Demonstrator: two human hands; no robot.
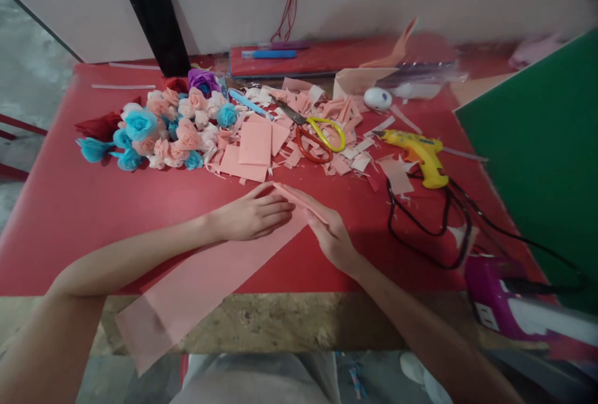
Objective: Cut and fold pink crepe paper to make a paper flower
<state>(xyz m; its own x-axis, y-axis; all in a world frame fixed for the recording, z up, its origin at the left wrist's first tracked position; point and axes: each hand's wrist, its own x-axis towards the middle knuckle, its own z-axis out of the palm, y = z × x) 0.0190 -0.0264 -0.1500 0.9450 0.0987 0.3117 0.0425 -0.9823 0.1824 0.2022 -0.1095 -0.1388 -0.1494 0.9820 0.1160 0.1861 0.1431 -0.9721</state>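
Note:
A long strip of pink crepe paper (200, 289) slants from near my lap up to my hands, its far end folded over into a flat layered edge. My right hand (335, 242) grips that folded end between thumb and fingers. My left hand (255, 214) is closed at the same fold, thumb toward its far tip and fingers bent together over the paper; its fingertips are partly hidden. Just beyond my hands lie folded pink paper squares (255, 144). Scissors (312, 133) with yellow and orange handles rest on pink paper scraps (339, 111).
Pink, white and blue paper flowers (175, 133) are heaped at the back left. A yellow glue gun (418, 152) with a looping black cord lies right, near a purple box (495, 295) and a green board (537, 142). A black panel (154, 18) leans on the wall.

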